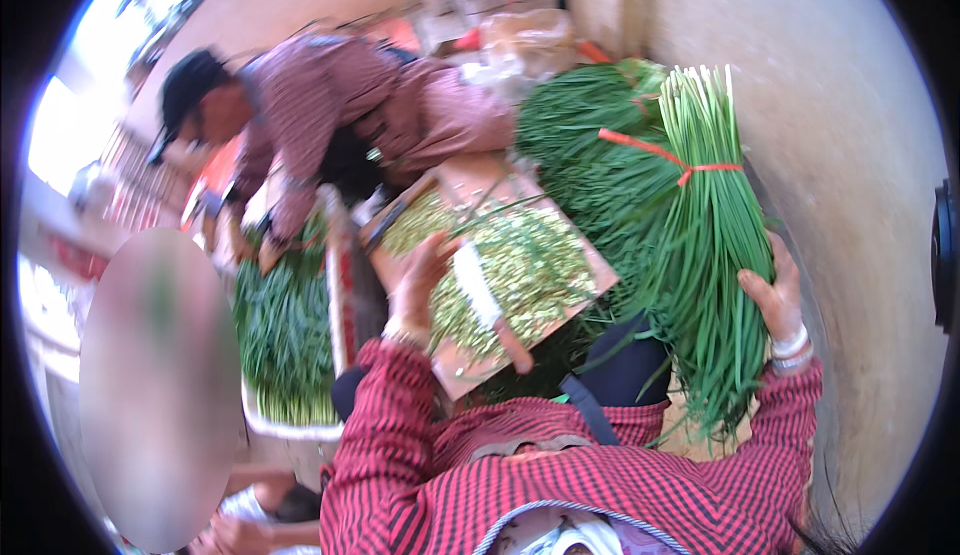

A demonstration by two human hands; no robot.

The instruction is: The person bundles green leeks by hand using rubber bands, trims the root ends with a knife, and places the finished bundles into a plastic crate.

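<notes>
My right hand [778,295] grips a large bundle of garlic chives [705,215] from its right side, with the thumb in front and the fingers partly hidden. An orange-red band [688,168] ties the bundle near its pale cut ends, which point up. My left hand [424,270] is over the left part of a board [462,380], its fingers closed at the end of a loose green chive stalk [505,213]. Chopped pale-green pieces [540,265] cover the board. A knife [478,287] lies on them, its wooden handle toward me.
More green chives [575,120] are piled beyond the board, against the wall [850,205]. At left, a co-worker [330,105] bends over a white crate [337,285] filled with chives [285,325]. Another person's arm [265,530] shows at lower left.
</notes>
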